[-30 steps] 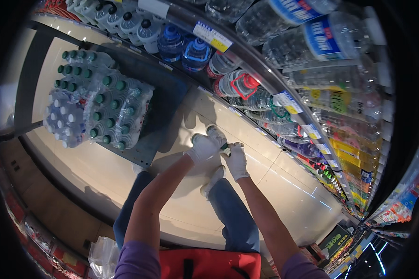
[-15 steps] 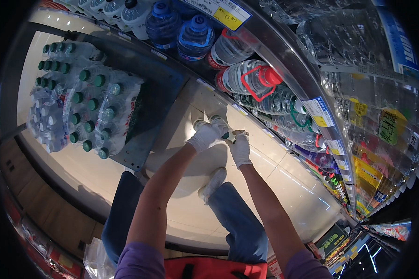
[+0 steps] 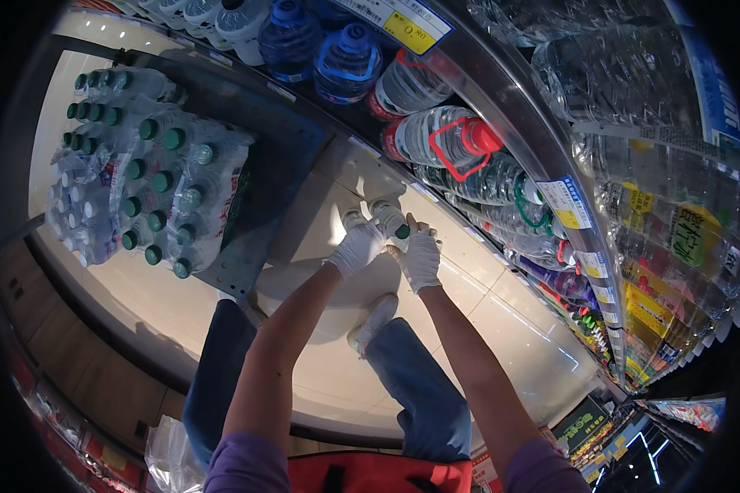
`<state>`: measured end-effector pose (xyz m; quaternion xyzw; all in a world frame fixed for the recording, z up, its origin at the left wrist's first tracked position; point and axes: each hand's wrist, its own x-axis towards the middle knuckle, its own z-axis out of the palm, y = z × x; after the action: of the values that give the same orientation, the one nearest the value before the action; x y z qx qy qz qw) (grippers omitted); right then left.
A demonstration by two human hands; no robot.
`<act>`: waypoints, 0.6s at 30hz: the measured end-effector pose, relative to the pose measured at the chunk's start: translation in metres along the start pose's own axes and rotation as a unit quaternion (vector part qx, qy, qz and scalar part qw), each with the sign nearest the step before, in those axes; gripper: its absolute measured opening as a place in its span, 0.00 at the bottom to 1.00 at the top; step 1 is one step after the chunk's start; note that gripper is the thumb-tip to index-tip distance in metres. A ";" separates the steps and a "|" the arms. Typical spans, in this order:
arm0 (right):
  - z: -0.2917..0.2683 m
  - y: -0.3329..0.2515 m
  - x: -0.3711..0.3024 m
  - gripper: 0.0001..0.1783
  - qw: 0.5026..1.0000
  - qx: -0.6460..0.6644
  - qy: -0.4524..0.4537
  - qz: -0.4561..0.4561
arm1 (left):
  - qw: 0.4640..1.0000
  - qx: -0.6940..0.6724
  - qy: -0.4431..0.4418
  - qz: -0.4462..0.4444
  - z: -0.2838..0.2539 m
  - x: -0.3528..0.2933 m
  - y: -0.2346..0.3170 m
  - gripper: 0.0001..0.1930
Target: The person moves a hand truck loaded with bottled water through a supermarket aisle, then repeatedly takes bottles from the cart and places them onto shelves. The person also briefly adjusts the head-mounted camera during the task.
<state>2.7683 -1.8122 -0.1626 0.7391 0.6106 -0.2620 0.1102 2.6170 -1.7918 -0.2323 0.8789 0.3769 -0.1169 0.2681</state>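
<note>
Near the floor in front of me, my left hand [image 3: 358,249] in a white glove is closed at the side of a clear plastic bottle [image 3: 387,215] with a green cap [image 3: 402,232]. The bottle is tilted, its cap toward me. On its other side my right hand [image 3: 420,256], also white-gloved, curls its fingers against it near the cap, thumb apart below. Just left of it, a second clear bottle [image 3: 353,218] shows beyond my left hand. My fingers hide parts of both bottles.
At left, a dark flat cart [image 3: 259,218] carries shrink-wrapped packs of green-capped water bottles [image 3: 166,182]. Shelves with large handled jugs [image 3: 444,138] curve along the right, a metal shelf edge [image 3: 514,107] above them. My shoe [image 3: 375,322] stands on the tiled floor [image 3: 485,329].
My right hand has moved slightly left, and its fingers now reach against the bottle near its cap. My left hand stays at the bottle, shifted only a little.
</note>
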 end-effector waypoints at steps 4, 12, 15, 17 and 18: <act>-0.005 -0.010 -0.003 0.49 1.000 0.003 0.001 0.026 | 0.997 -0.066 0.052 0.000 0.001 -0.011 -0.002 0.28; -0.081 -0.022 -0.083 0.39 0.969 0.202 0.144 -0.006 | 0.976 -0.116 0.165 -0.082 -0.049 -0.040 0.012 0.30; -0.156 -0.041 -0.141 0.26 0.935 0.298 0.191 -0.018 | 0.981 -0.063 0.161 -0.083 -0.073 -0.069 0.026 0.32; -0.228 -0.049 -0.181 0.21 0.931 0.254 0.256 -0.048 | 0.944 -0.290 0.073 -0.142 -0.087 -0.095 0.037 0.23; -0.267 -0.051 -0.199 0.20 0.939 0.179 0.287 -0.066 | 0.972 -0.220 0.049 -0.063 -0.093 -0.116 0.038 0.19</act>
<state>2.7632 -1.8396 0.1736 0.7486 0.6068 -0.1501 -0.2211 2.5648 -1.8311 -0.0936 0.7773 0.4604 -0.0046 0.4287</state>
